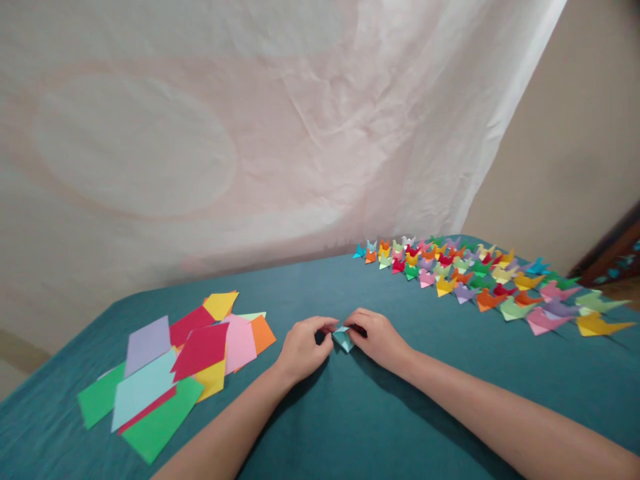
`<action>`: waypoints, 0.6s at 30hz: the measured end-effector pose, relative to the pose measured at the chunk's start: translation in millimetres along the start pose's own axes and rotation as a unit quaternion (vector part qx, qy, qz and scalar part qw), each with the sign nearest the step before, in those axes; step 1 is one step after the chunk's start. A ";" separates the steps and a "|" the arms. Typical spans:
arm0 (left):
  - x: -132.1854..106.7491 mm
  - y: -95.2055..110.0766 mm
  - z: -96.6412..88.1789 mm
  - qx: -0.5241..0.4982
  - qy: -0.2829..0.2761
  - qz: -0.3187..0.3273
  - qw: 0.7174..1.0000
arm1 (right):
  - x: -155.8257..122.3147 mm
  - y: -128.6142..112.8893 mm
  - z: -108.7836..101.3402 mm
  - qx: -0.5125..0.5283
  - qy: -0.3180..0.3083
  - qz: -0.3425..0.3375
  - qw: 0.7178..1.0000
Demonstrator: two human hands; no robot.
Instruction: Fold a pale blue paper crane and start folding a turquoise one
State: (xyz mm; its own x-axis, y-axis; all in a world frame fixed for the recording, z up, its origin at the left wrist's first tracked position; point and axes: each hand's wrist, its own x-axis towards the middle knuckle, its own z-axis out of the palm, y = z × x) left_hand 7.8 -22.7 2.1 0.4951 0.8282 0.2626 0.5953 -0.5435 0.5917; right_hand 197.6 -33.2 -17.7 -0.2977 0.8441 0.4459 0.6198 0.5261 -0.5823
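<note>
Between my two hands is a small piece of light blue origami paper (343,339), folded into a compact pointed shape. My left hand (309,343) pinches its left side between thumb and fingers. The fingers of my right hand (376,333) are closed on its upper right edge. Both hands are near the middle of the table, just above the dark teal cloth. Fingertips cover parts of the folded paper, so its exact folds are hard to make out.
Loose square paper sheets (145,387) in several colours lie overlapping at the left. Rows of small folded paper birds (445,285) stand across the right and back right of the teal tablecloth (320,427). Behind the table hangs a pale curtain (280,147).
</note>
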 end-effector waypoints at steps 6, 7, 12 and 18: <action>6.5 -8.0 -3.1 -0.104 -0.030 -0.020 0.994 | -0.5 2.0 0.3 0.018 0.002 0.010 1.000; 6.9 -8.4 -3.6 -0.113 -0.034 -0.024 0.993 | -0.5 2.1 0.2 0.020 0.002 0.010 1.000; 7.7 -7.8 -4.7 -0.130 -0.039 -0.044 0.990 | -0.8 1.5 -0.5 0.030 -0.001 0.011 0.999; 10.0 -8.9 -7.0 -0.139 -0.054 -0.060 0.987 | -0.7 4.1 1.0 0.031 0.000 0.011 0.999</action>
State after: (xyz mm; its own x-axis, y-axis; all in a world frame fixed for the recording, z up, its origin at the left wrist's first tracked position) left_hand 3.1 -8.6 4.8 0.5047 0.8570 0.1040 0.4642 -0.3710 0.8043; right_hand 199.6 -31.5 -21.0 -0.2857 0.8552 0.4325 0.5793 0.5136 -0.6330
